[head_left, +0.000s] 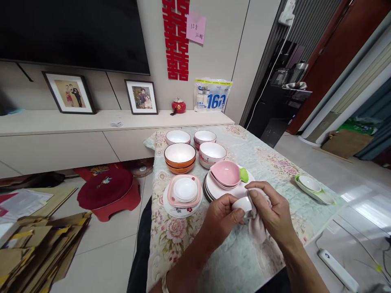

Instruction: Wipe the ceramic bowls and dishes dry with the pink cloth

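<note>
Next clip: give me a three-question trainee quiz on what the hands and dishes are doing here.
1. What does the left hand hold?
2. True or false: the right hand presses a cloth against that dish.
3. Which dish lies on top of the plate stack just beyond the hands?
A. the orange bowl
B. the pink bowl
C. the green-and-white dish

Key:
1. A small white cup.
2. True.
3. B. The orange bowl stands farther back, and the green-and-white dish lies apart near the table's right edge.
</note>
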The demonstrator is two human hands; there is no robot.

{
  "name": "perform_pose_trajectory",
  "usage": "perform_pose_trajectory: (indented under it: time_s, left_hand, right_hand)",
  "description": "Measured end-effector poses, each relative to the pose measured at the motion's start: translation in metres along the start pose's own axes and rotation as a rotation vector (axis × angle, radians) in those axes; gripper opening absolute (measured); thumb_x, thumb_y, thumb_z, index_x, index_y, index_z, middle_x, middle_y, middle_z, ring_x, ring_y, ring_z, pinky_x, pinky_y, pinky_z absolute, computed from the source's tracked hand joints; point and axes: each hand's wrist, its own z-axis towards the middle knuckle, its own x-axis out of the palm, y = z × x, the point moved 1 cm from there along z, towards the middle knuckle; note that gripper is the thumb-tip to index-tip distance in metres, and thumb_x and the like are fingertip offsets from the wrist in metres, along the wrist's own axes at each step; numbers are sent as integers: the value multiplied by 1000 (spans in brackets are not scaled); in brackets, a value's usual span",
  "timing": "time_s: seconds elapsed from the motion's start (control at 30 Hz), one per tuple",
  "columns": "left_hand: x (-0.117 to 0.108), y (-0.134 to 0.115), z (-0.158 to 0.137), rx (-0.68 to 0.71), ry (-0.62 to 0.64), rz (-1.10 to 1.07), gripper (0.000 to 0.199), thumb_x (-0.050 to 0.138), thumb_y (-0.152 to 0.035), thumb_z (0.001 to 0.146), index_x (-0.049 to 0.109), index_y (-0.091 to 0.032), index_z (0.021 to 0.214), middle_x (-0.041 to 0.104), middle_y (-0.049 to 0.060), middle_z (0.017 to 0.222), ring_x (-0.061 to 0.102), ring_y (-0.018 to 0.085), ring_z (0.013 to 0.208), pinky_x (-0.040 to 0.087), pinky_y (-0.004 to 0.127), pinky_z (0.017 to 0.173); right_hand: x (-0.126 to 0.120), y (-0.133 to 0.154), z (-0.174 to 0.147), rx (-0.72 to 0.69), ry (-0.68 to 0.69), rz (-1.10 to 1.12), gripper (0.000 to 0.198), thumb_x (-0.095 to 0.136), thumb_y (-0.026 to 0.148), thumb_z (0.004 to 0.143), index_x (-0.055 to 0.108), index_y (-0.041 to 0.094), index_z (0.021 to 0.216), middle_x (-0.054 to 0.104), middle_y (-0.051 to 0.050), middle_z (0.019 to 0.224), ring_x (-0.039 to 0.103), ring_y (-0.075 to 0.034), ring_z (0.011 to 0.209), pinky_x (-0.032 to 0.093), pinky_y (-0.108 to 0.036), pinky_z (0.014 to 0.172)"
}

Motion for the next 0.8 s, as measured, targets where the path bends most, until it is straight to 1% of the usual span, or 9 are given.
perform_pose_trajectory:
  time_s: [0.07,0.17,0.27,0.37,0.43,0.53,0.6,0.67,0.8]
  left_hand:
    - [1,-1,-1,14,3,26,29,78,-36,77,64,-12,83,61,0,68,55,11,62,45,24,62]
    - [5,-4,-1,124,8,40,22,77,-32,78,64,-14,79,59,-1,70,54,12,66,45,26,66]
    - [8,-7,-2,230,4,83,15,76,-26,79,66,-15,81,62,0,78,55,14,76,46,28,76]
    - [8,-6,-3,206,24,29,15,76,-26,79,67,-15,79,60,-1,73,54,13,70,45,26,69]
    - [6,-4,-3,184,18,-6,16,77,-27,78,67,-15,77,60,-1,70,54,12,65,45,24,63]
    - [3,1,-2,190,-4,-69,18,79,-29,77,68,-15,79,65,1,72,59,13,63,48,25,61]
    - [1,5,-1,188,-21,-112,19,80,-29,77,68,-15,79,67,1,71,60,13,61,48,25,60]
    - [0,7,0,184,-47,-123,18,80,-28,77,68,-15,79,67,0,71,59,11,62,48,24,61]
    - [0,5,0,210,-63,-108,18,80,-27,76,68,-15,81,66,0,75,57,11,69,45,24,67]
  right_hand:
    - [2,8,-1,-179,7,-176,14,54,30,96,65,22,98,66,0,81,59,-14,64,44,-27,59]
    - [12,24,-4,-410,11,-361,12,53,21,95,65,20,99,67,-4,87,61,-19,79,44,-33,72]
    - [19,34,-7,-511,66,-415,12,54,18,94,66,20,97,66,-5,86,60,-21,83,42,-37,76]
    - [15,31,-6,-444,33,-269,13,53,19,94,65,22,98,67,-4,89,61,-19,83,44,-34,75]
    - [10,22,-4,-256,-43,-109,11,54,26,95,65,23,97,66,-2,87,61,-17,77,46,-29,68]
    - [8,7,0,127,-96,201,20,55,41,95,64,23,95,60,1,71,52,-13,55,40,-25,48]
    - [11,2,0,274,-104,339,27,54,48,94,62,22,94,56,3,65,47,-12,49,37,-24,43]
    - [14,4,-2,255,-164,278,27,54,47,94,63,22,94,59,1,69,51,-13,55,41,-25,47]
    - [17,21,-7,-121,-229,-110,15,53,31,96,65,23,102,66,-3,93,61,-17,81,47,-29,69]
